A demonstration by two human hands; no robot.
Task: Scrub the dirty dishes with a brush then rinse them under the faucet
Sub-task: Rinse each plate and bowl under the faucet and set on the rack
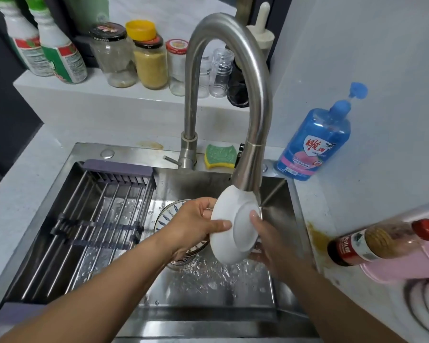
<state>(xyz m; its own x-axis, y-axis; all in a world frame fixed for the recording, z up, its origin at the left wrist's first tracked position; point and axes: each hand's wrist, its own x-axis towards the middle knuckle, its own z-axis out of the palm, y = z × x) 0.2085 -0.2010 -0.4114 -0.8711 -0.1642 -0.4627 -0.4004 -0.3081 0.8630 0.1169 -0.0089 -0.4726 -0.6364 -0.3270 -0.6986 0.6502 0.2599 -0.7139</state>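
Steel sink (84, 151) sunk in the pale bench (22, 194), slatted rack (97, 219) across its left half, water splashing on its floor. Tall curved faucet (233, 70) arching over the right half. White dish (233, 233) tipped on edge just beneath the spray head, underside toward the camera, gripped at its left rim by the left hand (191, 226), thumb across the back, and at its right rim by the right hand (270, 238), thumb on the base. Patterned bowl (169, 214) behind the left hand.

The plate (233, 226) is plain white. The bowl (169, 214) carries blue strokes on white. The sponge (219, 154) is green over yellow, the soap bottle (316, 134) blue with a pink label, the faucet (259, 95) silver, the drying rack (117, 167) purple-ended.
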